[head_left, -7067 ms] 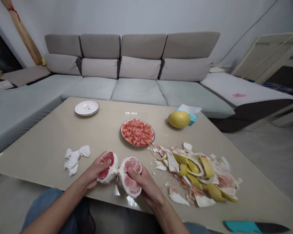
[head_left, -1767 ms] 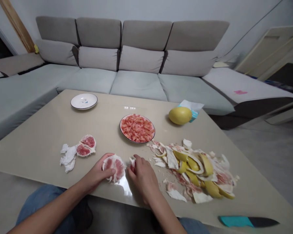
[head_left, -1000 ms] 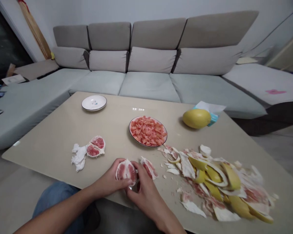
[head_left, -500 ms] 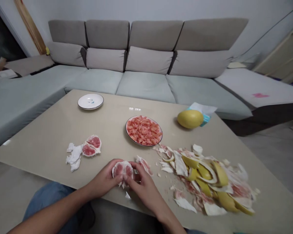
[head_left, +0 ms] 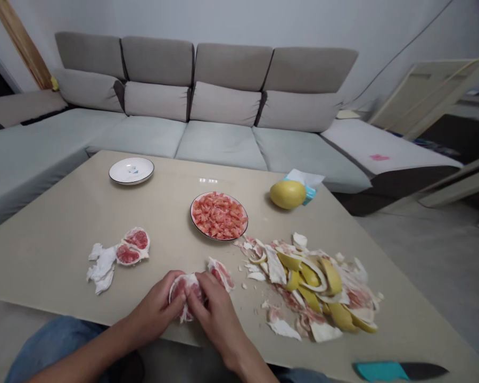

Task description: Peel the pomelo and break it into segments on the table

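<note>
Between both hands, above the table's near edge, is a peeled chunk of red pomelo (head_left: pixel 187 287) with white pith on it. My left hand (head_left: pixel 158 303) is closed round its left side. On its right side my right hand (head_left: pixel 216 304) grips it, and both thumbs press on the front near the middle. Just behind my right hand lies a loose pomelo segment (head_left: pixel 221 273). Another peeled pomelo piece (head_left: pixel 133 247) rests to the left, beside crumpled white tissue (head_left: pixel 102 267). Farther back, a plate (head_left: pixel 194 217) holds a heap of red pomelo flesh (head_left: pixel 220 215).
A pile of yellow peel and pith (head_left: pixel 311 282) covers the table's right side. Beyond it a whole pomelo (head_left: pixel 288 194) sits against a tissue pack (head_left: pixel 309 194). A white plate (head_left: pixel 131 171) stands back left. A knife with a teal handle (head_left: pixel 381 371) lies near right.
The view has swung to the right, bringing the knife into sight. My thumbs have shifted over the pomelo chunk, and my right fingers now cover more of it.
</note>
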`<state>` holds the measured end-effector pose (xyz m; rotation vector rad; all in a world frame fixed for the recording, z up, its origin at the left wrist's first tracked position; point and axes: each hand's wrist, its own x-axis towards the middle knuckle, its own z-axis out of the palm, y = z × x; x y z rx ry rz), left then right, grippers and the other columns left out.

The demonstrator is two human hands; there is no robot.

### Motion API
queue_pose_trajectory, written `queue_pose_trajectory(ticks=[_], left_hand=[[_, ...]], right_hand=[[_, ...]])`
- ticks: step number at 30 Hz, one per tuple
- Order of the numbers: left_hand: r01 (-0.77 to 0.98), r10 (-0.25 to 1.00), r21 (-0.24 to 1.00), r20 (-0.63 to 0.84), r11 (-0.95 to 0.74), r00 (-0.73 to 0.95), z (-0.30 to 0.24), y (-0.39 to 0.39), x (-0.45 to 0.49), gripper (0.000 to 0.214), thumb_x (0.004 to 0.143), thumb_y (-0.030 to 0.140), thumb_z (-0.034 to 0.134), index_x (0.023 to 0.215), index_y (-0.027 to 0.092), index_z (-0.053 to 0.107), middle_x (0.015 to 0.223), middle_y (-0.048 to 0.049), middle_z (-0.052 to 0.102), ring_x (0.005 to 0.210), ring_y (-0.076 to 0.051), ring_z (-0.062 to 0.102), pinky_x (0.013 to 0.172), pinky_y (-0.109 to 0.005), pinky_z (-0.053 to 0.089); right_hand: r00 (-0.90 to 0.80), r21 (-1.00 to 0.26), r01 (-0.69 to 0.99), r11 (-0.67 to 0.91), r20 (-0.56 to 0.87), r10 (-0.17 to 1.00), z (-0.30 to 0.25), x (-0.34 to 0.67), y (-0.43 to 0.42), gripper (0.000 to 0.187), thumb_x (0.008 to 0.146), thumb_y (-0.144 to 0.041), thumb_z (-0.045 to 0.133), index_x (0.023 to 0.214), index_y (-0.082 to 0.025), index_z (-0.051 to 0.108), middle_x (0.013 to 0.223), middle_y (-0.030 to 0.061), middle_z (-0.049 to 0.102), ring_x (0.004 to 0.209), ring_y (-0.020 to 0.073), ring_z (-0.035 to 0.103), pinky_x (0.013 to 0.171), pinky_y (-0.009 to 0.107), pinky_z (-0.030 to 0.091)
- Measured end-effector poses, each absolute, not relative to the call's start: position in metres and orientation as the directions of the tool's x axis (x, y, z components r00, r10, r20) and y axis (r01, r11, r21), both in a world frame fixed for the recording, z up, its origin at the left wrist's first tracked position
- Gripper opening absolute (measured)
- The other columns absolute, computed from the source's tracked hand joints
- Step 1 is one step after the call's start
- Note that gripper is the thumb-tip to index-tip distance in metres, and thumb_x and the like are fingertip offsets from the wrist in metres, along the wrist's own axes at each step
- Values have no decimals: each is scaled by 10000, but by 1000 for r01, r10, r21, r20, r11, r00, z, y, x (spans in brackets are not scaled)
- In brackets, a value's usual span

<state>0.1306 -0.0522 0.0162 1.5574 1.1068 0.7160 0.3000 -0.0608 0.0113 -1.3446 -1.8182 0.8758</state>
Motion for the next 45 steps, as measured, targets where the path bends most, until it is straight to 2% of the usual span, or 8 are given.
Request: queue_pose_trajectory(ticks=[4, 9, 15, 19, 27, 34, 45], left_hand=[[306, 928, 951, -82, -36, 364, 20, -55, 134, 245, 937, 377, 477, 1066, 188, 565, 944, -62, 640, 878, -230, 577, 810, -300, 436], [259, 943, 966, -67, -20, 326, 18, -60, 135, 256, 928, 399, 482, 1086, 201, 516, 893, -37, 612, 817, -216, 566, 770, -299, 443], [196, 932, 981, -71, 1, 355, 10, -63, 130, 289, 902, 419, 523, 1101, 210, 509, 923, -41, 608, 845, -223, 570, 788, -307, 454], [166, 915, 986, -63, -4, 398, 10, -62, 130, 317, 902, 440, 516, 1125, 215, 496, 947, -47, 609, 856, -224, 574, 792, -306, 464], [61, 913, 995, -95, 77, 396, 18, -62, 137, 362, 894, 501, 517, 1114, 217, 472, 907, -31, 574, 809, -194, 558, 734, -280, 479], [-92, 889, 975, -145, 204, 433, 21, -67, 139, 399, 886, 529, 529, 1126, 225, 431, 808, 15, 524, 642, -118, 484, 574, -211, 419], [-172, 901, 964, -117, 205, 418, 17, -68, 143, 403, 896, 527, 516, 1130, 219, 401, 807, 20, 508, 626, -101, 468, 573, -207, 417]], right_hand=[[-183, -852, 468, 235, 167, 969, 5, 290, -64, 163, 917, -247, 482, 761, -202, 482, 762, -9, 511, 680, 143, 471, 619, 256, 353], [-63, -887, 405, 223, 216, 974, -8, 276, -71, 158, 907, -263, 417, 762, -211, 455, 756, -14, 480, 664, 142, 448, 604, 255, 342], [17, -927, 346, 143, 159, 987, -14, 269, -77, 273, 924, -389, 387, 723, -214, 447, 712, -23, 481, 637, 141, 462, 580, 258, 347], [49, -932, 326, 159, 185, 982, -13, 270, -77, 340, 930, -443, 358, 692, -215, 441, 686, -25, 481, 626, 137, 466, 572, 255, 348], [48, -948, 269, 167, 187, 981, -7, 273, -74, 437, 935, -534, 328, 691, -205, 478, 683, -16, 480, 635, 146, 476, 593, 268, 346], [48, -968, 189, 164, 176, 983, 2, 275, -75, 449, 933, -554, 348, 694, -202, 487, 683, -12, 482, 647, 154, 483, 608, 274, 358], [19, -972, 131, 197, 201, 979, 5, 278, -72, 425, 932, -517, 375, 715, -187, 532, 697, -1, 504, 650, 157, 487, 610, 275, 366]])
